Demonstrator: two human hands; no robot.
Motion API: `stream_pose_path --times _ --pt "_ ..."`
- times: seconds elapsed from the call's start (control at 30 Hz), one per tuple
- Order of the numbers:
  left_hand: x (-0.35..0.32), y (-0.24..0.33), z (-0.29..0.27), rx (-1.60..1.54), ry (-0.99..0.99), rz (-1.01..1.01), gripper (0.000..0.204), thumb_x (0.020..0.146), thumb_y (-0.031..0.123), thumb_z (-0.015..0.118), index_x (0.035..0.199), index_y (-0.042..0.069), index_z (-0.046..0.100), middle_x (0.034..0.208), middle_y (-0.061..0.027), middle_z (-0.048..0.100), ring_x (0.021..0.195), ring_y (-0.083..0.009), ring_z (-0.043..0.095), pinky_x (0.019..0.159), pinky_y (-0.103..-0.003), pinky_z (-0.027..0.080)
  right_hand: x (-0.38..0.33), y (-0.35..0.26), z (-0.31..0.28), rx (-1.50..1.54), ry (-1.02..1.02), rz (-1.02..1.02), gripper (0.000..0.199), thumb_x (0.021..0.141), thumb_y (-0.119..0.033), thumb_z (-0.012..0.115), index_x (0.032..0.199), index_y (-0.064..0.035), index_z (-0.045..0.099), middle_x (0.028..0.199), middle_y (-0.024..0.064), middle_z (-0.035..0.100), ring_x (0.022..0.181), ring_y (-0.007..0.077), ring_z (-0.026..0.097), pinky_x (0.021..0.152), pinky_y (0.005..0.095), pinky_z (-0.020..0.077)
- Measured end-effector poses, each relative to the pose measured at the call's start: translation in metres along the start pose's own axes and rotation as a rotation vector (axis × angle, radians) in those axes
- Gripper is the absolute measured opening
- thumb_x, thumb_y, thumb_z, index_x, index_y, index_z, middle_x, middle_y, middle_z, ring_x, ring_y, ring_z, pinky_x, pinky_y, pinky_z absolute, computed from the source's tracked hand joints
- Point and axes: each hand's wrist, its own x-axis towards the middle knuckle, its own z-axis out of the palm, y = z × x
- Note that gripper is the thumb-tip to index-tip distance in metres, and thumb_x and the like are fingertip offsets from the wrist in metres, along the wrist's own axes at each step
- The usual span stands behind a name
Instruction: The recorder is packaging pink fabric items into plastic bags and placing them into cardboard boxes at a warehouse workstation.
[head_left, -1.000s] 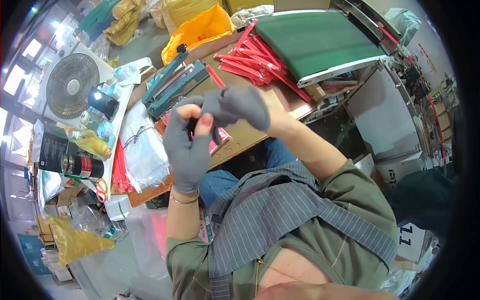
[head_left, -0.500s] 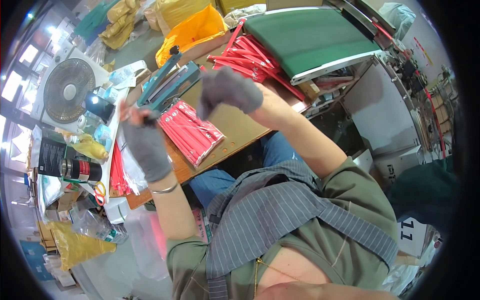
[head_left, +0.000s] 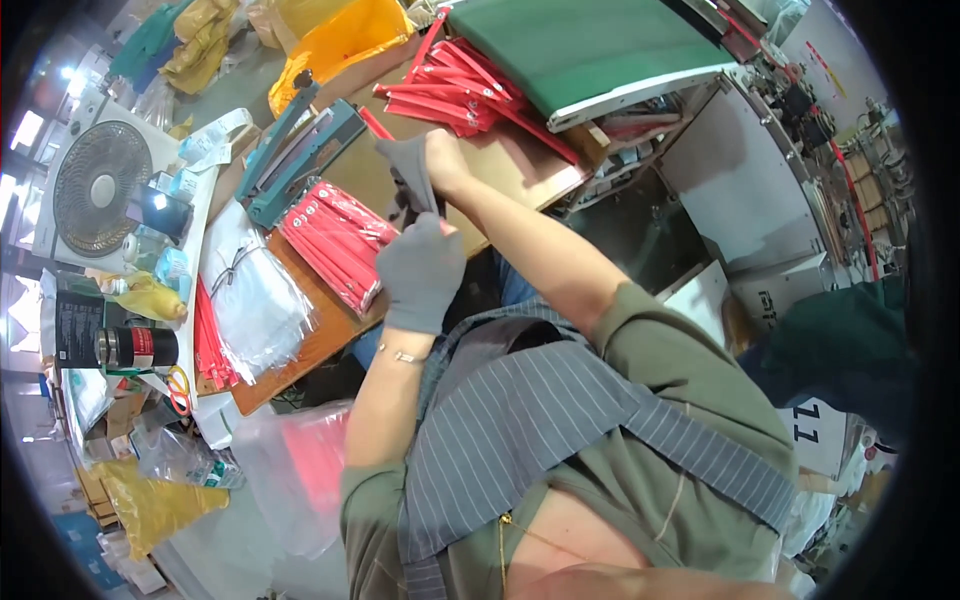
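My left hand (head_left: pixel 422 275), in a grey glove, is closed and raised over the front edge of the table. It meets the loose grey glove (head_left: pixel 406 165) on my right hand (head_left: pixel 446 163) and appears to grip its dark end. That glove is bunched toward the fingers, leaving the back of my right hand and wrist bare; the fingers are hidden inside. To the left of both hands lies a clear packet of red flat strips (head_left: pixel 335 243). A teal bar sealer (head_left: pixel 305 165) with a raised arm stands behind the packet.
A stack of clear plastic bags (head_left: pixel 255 290) lies on the table's left, beside more red strips (head_left: pixel 211 335). Loose red strips (head_left: pixel 455 90) pile up by a green conveyor belt (head_left: pixel 590 50). A fan (head_left: pixel 103 200), black flask (head_left: pixel 140 347) and orange scissors (head_left: pixel 179 388) are at left.
My left hand has moved right, from above the bags to my right hand. The right glove has slid off the back of that hand. The view has shifted slightly.
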Motion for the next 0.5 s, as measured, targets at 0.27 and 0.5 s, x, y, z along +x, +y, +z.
stream_pose_path --times 0.27,0.5 --pt "0.002 -0.100 -0.015 -0.312 0.068 -0.344 0.026 0.085 0.019 0.048 0.071 0.001 0.059 0.063 -0.0154 0.059 0.057 -0.0279 0.058 0.056 -0.042 0.045 -0.067 -0.060 -0.003 0.213 -0.728 0.144 0.038 0.089 -0.014 0.054 0.125 -0.0009 0.053 0.118 0.0110 0.060 0.112 0.0159 0.053 0.090 0.0291 0.0446" --pt "0.089 -0.289 -0.063 -0.325 0.438 -0.494 0.032 0.089 0.021 0.046 0.085 -0.008 0.059 0.076 -0.0186 0.065 0.060 -0.0248 0.062 0.058 -0.040 0.048 -0.021 0.055 -0.151 -1.562 0.661 -0.529 0.041 0.084 -0.018 0.057 0.119 0.0015 0.048 0.101 0.0221 0.057 0.095 0.0382 0.056 0.085 0.0441 0.0457"
